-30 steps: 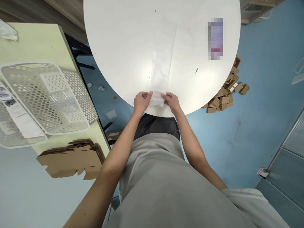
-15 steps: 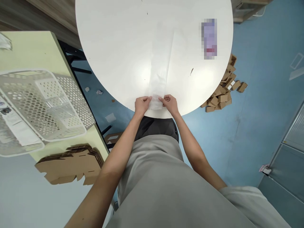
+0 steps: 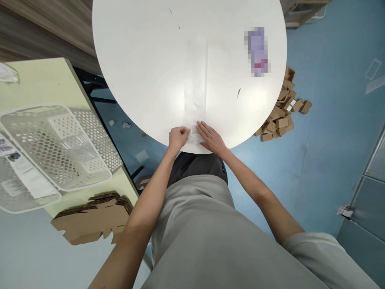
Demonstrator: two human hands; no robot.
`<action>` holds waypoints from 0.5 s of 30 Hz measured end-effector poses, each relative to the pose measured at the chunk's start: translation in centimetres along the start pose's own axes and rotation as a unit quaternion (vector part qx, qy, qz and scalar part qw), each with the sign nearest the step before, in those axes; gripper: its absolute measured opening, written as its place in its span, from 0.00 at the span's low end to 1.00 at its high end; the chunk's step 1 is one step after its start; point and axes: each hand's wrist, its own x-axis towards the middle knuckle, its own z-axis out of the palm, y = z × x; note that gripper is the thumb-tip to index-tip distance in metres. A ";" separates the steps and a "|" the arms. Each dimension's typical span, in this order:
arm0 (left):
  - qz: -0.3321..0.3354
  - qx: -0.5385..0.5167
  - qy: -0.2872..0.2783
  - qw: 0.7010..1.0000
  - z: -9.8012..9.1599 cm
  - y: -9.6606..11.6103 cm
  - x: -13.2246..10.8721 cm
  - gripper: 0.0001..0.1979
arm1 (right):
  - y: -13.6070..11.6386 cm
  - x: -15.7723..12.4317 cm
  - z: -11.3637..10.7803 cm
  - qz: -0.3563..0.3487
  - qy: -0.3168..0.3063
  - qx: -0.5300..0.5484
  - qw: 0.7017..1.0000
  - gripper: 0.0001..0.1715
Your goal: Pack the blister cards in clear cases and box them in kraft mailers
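Observation:
A long clear plastic bag [image 3: 196,80] lies flat on the round white table [image 3: 138,60], its near end close to the table's front edge. My left hand [image 3: 178,137] is closed in a pinch on the left edge of that near end. Resting flat on the bag's near end is my right hand [image 3: 212,137], fingers stretched out together and pointing up and left. What is under the right palm is hidden.
A blurred purple item [image 3: 258,51] lies at the table's right. To the left, a white perforated basket [image 3: 69,186] and flattened cardboard boxes [image 3: 93,222] are on a yellow-green table [image 3: 39,84]. Small brown boxes [image 3: 278,116] are heaped on the floor at right.
My right hand has gone from a pinch at the bag's right edge to lying flat across its near end. The left hand keeps its pinch. The whole view has shifted slightly.

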 end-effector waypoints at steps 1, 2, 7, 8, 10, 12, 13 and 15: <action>-0.003 -0.011 -0.016 1.000 -0.1 -0.1 0.2 0.14 | 0.3 0.1 0.4 -0.002 0.005 -0.005 1.000 0.52; -0.005 -0.017 -0.030 0.999 -0.3 -0.1 0.3 0.14 | 0.6 0.1 0.8 -0.006 0.009 -0.009 1.000 0.51; -0.014 0.067 -0.036 0.997 -0.5 0.5 0.6 0.10 | 1.3 0.0 1.5 -0.027 0.018 -0.032 0.999 0.47; -0.017 0.092 -0.027 0.995 -0.5 0.7 0.6 0.08 | 1.3 0.0 1.5 -0.030 0.019 -0.035 0.999 0.47; -0.021 0.130 -0.010 0.991 -0.3 1.1 0.4 0.04 | 1.4 0.0 1.5 -0.035 0.020 -0.039 0.998 0.46; -0.018 0.157 0.010 0.987 -0.1 1.4 0.0 0.08 | 1.5 0.1 1.5 -0.041 0.021 -0.044 0.998 0.45; -0.007 0.169 0.030 0.985 0.0 1.5 -0.1 0.12 | 1.5 0.1 1.5 -0.044 0.021 -0.046 0.998 0.45; 0.055 0.184 0.077 0.978 0.2 2.0 -0.3 0.24 | 1.7 0.1 1.5 -0.048 0.020 -0.049 0.997 0.44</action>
